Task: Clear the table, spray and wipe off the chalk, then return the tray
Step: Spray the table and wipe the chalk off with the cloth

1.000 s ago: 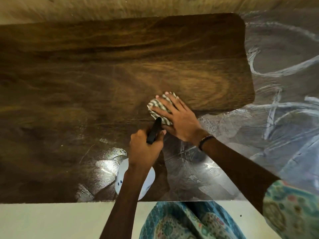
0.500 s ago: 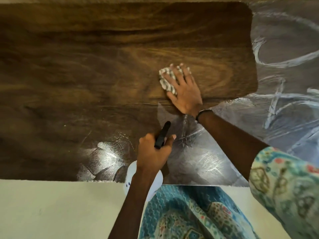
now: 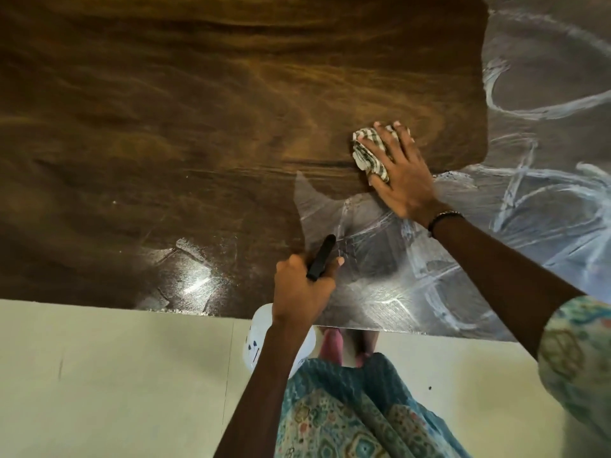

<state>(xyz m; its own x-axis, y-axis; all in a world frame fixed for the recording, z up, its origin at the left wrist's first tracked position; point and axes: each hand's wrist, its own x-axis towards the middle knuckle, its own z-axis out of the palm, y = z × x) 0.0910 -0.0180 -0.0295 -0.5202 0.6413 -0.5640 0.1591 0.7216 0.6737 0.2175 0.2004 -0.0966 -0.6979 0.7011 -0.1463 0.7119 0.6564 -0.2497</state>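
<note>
On the tabletop [image 3: 165,127], wiped bare at left, the left hand [image 3: 302,287] has its grip clamped on the spray bottle [image 3: 261,338] at the near edge. The right hand [image 3: 398,170] presses the cloth [image 3: 365,153] flat-fingered; overlapping strokes should sweep rightward into the chalk [image 3: 529,193].

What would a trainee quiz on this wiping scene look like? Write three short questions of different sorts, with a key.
1. True or false: the right hand presses the cloth flat on the table.
2. What does the left hand grip? A) tray B) spray bottle C) chalk stick
3. Fill in: the thick chalk still left lies on the table's ___ side.

Key: 1 true; 2 B; 3 right
</note>
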